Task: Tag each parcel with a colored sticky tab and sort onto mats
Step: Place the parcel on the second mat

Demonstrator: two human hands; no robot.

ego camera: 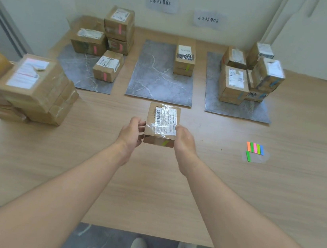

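Item 1, parcel in hand: I see a small cardboard parcel [162,123] held between both hands over the wooden table [232,191], just in front of the middle mat. Its top carries a white shipping label under shiny clear tape; a green sticky tab [165,143] sits on the side facing me.

Item 2, left hand [131,134]: pressed on the parcel's left side, fingers [140,125] curled round the edge, span set to the box width.

Item 3, right hand [184,142]: clasping the right side, thumb at the label's near corner. I cannot tell where the far fingers lie; the box hides them.

Item 4, left mat [76,70]: grey marbled, holding several boxes, the ones facing me marked with pink tabs; two are stacked at the back.

Item 5, middle mat [154,77]: one stack of boxes [185,57] at its far right corner, a green tab on the front.

Item 6, right mat [241,111]: a tight cluster of boxes, blue tabs visible on some.

Item 7, untagged stack [36,90]: larger cartons piled at the table's left edge, blurred.

Item 8, sticky tab pad [255,148]: orange, green, pink, green and blue strips on a clear sheet, right of the parcel and well apart from it; one loose green strip [248,156] lies just below.

Item 9, wall: three paper signs [161,1] with handwriting, one above each mat; text unreadable.
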